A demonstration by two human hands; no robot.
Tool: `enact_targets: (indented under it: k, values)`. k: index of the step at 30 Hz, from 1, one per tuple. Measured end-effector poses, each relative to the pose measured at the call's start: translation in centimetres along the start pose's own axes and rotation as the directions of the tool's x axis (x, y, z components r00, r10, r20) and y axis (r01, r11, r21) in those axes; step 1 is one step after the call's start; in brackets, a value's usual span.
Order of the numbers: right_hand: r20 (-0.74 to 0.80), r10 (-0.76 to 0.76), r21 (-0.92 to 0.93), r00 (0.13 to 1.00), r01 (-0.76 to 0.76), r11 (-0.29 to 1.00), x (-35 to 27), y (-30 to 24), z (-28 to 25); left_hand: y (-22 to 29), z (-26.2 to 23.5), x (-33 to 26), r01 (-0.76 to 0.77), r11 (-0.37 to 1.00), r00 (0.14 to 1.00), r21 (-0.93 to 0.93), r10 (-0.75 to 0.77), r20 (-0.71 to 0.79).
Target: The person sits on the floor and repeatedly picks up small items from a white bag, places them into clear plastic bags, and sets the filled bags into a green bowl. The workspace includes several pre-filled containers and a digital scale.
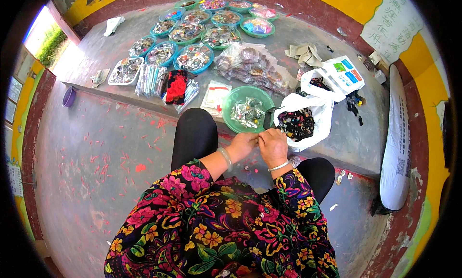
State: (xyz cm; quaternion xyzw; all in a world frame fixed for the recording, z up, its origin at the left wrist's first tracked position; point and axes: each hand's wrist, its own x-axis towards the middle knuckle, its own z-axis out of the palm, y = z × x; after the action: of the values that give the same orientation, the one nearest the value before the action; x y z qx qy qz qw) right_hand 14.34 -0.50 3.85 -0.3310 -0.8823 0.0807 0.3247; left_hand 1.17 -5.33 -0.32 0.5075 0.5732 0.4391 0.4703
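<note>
My left hand (244, 144) and my right hand (272, 146) meet in front of me, fingertips pinched together at the near edge of a green plastic bowl (236, 94). Whatever they hold is too small or hidden to make out. Inside the bowl lie several small clear packets (248, 112) with dark and coloured pieces. Just right of the bowl, by my right hand, an opened white plastic bag (324, 118) holds a heap of small black pieces with coloured specks (296, 125). A black object (269, 118) sits between bowl and bag.
Several basins of packaged small goods, among them a blue basin (194, 57), cover the raised ledge beyond. Clear bags of brown items (255, 64), a black-and-red pouch (176, 87) and a white printed sack (342, 76) lie nearer. A long silvery wrapped object (395, 143) leans at the right wall.
</note>
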Motion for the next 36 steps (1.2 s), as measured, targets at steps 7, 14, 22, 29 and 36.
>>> enact_targets:
  k: [7, 14, 22, 29, 36]
  values:
    - [0.027, 0.027, -0.01, 0.999, -0.027, 1.0, -0.1, -0.1, -0.1, 0.6, 0.0, -0.3, -0.077, 0.979, 0.996, 0.191, 0.084, -0.024]
    - [0.023, 0.061, 0.029, 0.998, -0.062, 0.998, -0.3, 0.1, 0.2, -0.1, 0.1, -0.2, -0.162, 0.952, 0.984, 0.26, 0.176, -0.029]
    - [0.025, 0.034, 0.037, 0.999, -0.035, 0.999, -0.2, -0.1, -0.2, -0.1, -0.1, -0.3, -0.209, 0.927, 0.973, 0.311, 0.227, -0.025]
    - [-0.003, 0.062, 0.03, 0.998, -0.062, 0.998, 0.0, -0.3, -0.3, -0.3, 0.1, -0.3, -0.221, 0.921, 0.969, 0.32, 0.245, -0.034]
    - [-0.018, 0.27, 0.302, 0.963, -0.252, 0.919, 0.2, 0.9, 0.1, -0.4, -0.3, 0.3, 0.073, 0.963, 0.997, -0.259, -0.064, 0.044]
